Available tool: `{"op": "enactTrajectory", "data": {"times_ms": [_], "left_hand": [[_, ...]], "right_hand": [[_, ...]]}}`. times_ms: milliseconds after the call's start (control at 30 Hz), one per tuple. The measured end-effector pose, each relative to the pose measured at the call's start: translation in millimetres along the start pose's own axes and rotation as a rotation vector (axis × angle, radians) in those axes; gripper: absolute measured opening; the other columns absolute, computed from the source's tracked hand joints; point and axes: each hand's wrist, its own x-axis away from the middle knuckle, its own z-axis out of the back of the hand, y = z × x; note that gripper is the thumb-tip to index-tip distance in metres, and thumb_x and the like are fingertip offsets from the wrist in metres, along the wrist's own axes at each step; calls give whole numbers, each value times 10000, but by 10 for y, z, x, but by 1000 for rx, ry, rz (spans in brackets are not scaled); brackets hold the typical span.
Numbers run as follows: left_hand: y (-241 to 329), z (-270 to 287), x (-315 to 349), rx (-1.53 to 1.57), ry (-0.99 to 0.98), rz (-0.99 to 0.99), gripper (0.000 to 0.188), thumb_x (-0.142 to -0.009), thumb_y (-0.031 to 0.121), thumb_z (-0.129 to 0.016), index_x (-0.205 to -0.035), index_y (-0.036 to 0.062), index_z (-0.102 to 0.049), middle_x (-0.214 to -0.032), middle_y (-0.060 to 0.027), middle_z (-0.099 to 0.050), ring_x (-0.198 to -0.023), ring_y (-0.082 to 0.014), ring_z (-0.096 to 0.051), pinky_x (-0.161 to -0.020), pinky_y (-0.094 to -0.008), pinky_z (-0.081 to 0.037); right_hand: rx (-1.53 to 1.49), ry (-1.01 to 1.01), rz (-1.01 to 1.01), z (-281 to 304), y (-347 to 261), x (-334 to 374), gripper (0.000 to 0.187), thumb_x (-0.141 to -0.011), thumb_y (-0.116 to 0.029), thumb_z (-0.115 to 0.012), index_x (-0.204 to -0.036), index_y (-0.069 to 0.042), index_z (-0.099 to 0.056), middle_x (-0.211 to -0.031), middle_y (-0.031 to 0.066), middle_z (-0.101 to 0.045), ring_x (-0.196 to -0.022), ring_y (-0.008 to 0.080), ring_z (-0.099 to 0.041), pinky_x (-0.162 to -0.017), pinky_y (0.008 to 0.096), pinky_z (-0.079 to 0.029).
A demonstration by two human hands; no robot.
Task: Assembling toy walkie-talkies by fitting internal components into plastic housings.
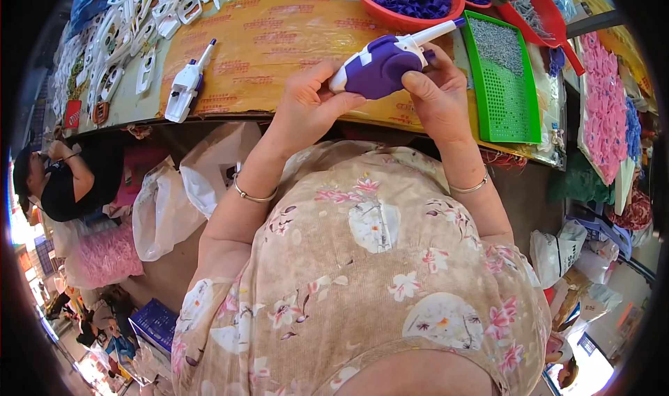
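Observation:
Both my hands hold a purple and white plastic device (383, 68) above the front of the table. A long white barrel with a purple tip points up and to the right from it. My left hand (311, 103) grips its rounded white left end between thumb and fingers. My right hand (442, 96) holds the other end, its thumb pressed on the purple side near the barrel's base; the fingers behind are partly hidden. Left of my hands, a similar white and purple piece (185, 93) lies on the table, its white inside facing up.
Loose white shell parts (111, 40) pile up at the far left. A red bowl (411, 21) of small purple parts stands at the back. On the right are a green tray (512, 117) of screws and a red scoop (547, 19). Another person (70, 180) sits at the left.

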Motion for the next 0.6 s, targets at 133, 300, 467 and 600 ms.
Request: {"op": "enactTrajectory", "data": {"times_ms": [133,300,467,600], "left_hand": [[84,-7,16,-193,-4,-119,204,-718,13,-699,-891,-13,-593,-683,-52,-538,-609,-123,-502,-546,-244,-417],[149,31,0,-345,33,-280,183,-715,14,-701,-865,-3,-598,-680,-58,-555,-587,-147,-508,-541,-259,-416],[93,39,-24,-330,73,-243,382,-706,54,-715,-1037,-41,-548,-850,-154,-585,-722,-259,-590,-655,-330,-482],[181,-57,-51,-319,60,-258,565,-679,103,-741,-1150,-48,-468,-974,-195,-558,-845,-302,-587,-746,-364,-483]], "right_hand": [[-5,-101,-53,161,71,-55,307,-777,15,-681,-1072,14,-599,-1023,80,-642,-941,166,-606,-873,307,-475],[-33,-136,-14,123,58,-95,279,-783,6,-678,-1053,13,-605,-1013,72,-642,-926,152,-603,-858,295,-474],[111,-112,37,-14,-32,-53,249,-770,16,-695,-1001,17,-602,-930,55,-644,-826,110,-604,-743,240,-506],[202,-91,-3,-62,-47,-9,313,-748,-43,-737,-1028,9,-606,-917,37,-642,-805,95,-586,-736,230,-482]]}}
